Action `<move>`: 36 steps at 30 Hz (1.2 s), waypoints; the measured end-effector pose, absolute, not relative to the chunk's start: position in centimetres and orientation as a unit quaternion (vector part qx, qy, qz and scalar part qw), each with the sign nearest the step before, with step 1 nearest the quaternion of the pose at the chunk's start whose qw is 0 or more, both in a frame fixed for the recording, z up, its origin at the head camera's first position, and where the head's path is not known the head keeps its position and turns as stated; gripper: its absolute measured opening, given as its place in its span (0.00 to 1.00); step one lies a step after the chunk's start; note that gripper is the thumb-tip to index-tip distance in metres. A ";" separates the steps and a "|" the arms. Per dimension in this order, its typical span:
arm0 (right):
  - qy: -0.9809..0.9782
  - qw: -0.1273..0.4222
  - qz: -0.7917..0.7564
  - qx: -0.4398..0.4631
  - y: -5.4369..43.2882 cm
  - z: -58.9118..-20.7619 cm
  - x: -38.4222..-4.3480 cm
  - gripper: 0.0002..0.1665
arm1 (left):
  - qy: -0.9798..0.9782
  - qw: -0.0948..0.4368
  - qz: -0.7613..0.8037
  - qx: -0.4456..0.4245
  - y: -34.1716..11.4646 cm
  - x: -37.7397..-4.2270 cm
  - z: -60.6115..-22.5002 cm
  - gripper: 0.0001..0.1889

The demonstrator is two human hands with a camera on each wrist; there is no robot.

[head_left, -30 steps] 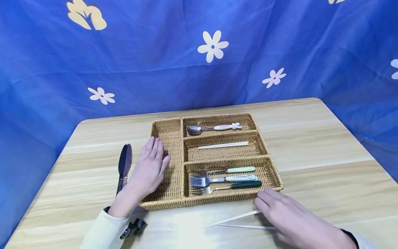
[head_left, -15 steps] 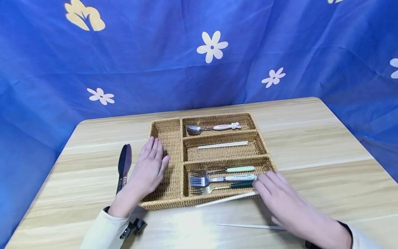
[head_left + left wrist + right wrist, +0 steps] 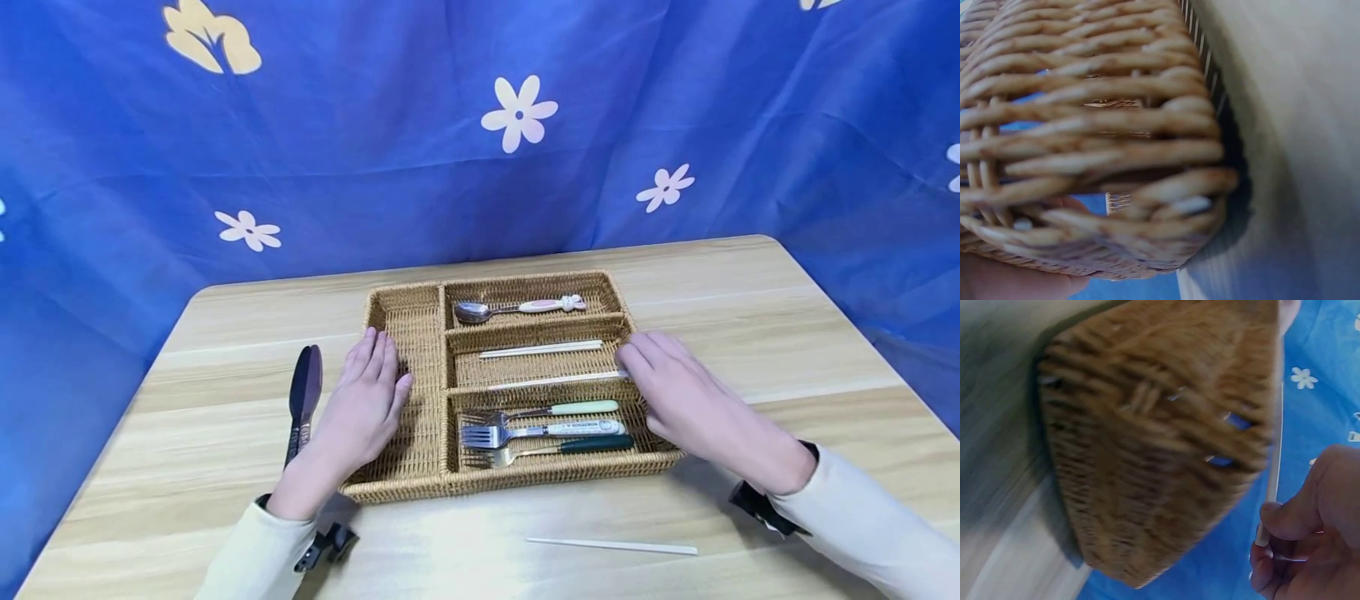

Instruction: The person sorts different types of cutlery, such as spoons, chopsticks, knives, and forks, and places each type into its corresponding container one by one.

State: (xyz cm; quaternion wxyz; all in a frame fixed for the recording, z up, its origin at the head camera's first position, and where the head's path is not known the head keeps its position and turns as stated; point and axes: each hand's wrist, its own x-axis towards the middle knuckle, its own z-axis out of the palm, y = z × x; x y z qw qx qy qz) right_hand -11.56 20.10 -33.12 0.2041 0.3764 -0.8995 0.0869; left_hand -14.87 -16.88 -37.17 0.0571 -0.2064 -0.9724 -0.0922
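Note:
My right hand (image 3: 678, 398) pinches the end of a white chopstick (image 3: 1274, 469) between thumb and fingers, over the right side of the wicker tray (image 3: 543, 481). In the head view that chopstick spans the middle compartment, near its front divider. Farther back in the same compartment lies a pair of chopsticks (image 3: 540, 349). My left hand (image 3: 365, 400) rests with straight fingers on the tray's left side, over the long left compartment. One more chopstick (image 3: 611, 546) lies on the table in front of the tray.
The back compartment holds a spoon (image 3: 517, 308). Forks (image 3: 543, 429) with different handles lie in the front one. Left of the tray, two dark knives (image 3: 303, 392) are on the wooden table (image 3: 787, 358). A blue flowered cloth (image 3: 420, 167) hangs behind.
My right hand has lifted one chopstick from the table and carried it away from me, over the tray to the middle compartment. The other chopstick stays on the table; my left hand stays put.

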 end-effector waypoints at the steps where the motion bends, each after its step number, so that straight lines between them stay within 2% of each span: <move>1: -0.902 0.200 0.085 0.373 20.2 -33.2 -11.8 0.31 | -0.972 0.057 -0.092 -0.207 -16.9 -14.9 -37.2 0.31; 11: -0.936 0.125 0.038 0.327 19.5 -34.0 -15.1 0.29 | -0.973 0.052 -0.096 -0.203 -16.9 -14.8 -37.2 0.31; 18: -0.933 0.120 0.001 0.338 18.5 -34.9 -16.9 0.26 | -0.974 0.047 -0.089 -0.202 -16.9 -14.8 -37.2 0.31; 25: -0.930 0.116 0.003 0.350 17.7 -34.9 -18.1 0.27 | -0.974 0.048 -0.093 -0.202 -16.9 -14.8 -37.1 0.31; 34: -0.928 0.073 0.066 0.360 17.7 -34.9 -19.3 0.18 | -0.974 0.045 -0.093 -0.203 -16.9 -14.9 -37.2 0.31; 36: -0.926 0.073 0.075 0.362 17.8 -35.0 -19.5 0.18 | -0.974 0.044 -0.093 -0.202 -16.9 -14.8 -37.2 0.31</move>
